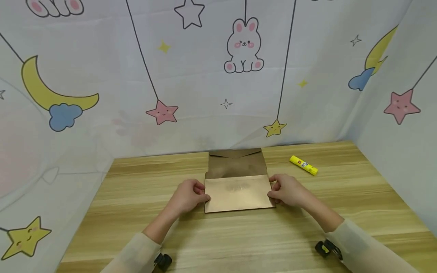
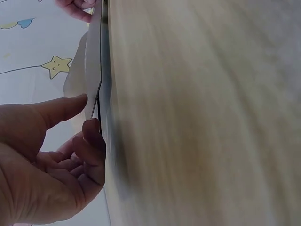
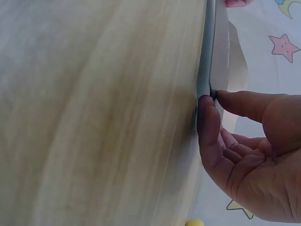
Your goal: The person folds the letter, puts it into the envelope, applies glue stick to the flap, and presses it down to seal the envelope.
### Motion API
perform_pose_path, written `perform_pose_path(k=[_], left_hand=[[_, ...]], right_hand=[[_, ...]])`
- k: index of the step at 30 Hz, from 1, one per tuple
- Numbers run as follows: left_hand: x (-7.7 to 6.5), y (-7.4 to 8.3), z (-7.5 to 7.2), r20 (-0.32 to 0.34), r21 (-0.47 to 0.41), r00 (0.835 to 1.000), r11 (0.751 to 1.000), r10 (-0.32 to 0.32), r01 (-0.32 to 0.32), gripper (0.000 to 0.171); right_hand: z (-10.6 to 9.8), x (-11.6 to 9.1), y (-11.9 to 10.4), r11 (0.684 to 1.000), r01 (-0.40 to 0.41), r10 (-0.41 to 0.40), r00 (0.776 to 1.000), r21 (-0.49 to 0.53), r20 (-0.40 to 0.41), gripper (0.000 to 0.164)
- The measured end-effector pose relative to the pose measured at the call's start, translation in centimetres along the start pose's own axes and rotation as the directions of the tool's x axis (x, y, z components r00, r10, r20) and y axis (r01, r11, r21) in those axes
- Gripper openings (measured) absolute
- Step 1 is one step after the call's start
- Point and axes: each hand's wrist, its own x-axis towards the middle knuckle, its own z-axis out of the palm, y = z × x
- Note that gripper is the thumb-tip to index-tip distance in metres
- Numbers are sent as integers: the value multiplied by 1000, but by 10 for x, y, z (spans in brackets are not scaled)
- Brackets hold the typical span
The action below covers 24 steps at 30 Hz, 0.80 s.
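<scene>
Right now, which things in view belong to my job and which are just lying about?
In the job:
gold folded paper
left hand and right hand, pinching its sides

Lying about:
yellow tube, untouched on the table, perhaps for later

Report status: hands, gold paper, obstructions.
Left hand pinching left edge, right hand pinching right. Folded gold paper between them. Yellow tube apart, not in the way.

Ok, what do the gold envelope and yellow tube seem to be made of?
Gold envelope: likely stiff paper or thin card, metallic finish; crisp folds, soft sheen. Yellow tube: probably smooth plastic, given its even round shape; printed surface leaves this open.
</scene>
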Motion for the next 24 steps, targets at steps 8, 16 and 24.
perform_pose_path(k=[8,16,24], left_hand=[[1,-2,2,19,90,1000,996,17,-18,40],[2,0,3,37,154,999,987,33,-39,43],[2,-2,3,35,173,998,983,48,-53,45]], right_hand=[[3,1,-4,995,-16,15,1000,-100,-6,49],[6,1,-4,989,-18,16,1000,-145,-16,50],[7,1,-5,990,-14,9,999,-141,-31,51]])
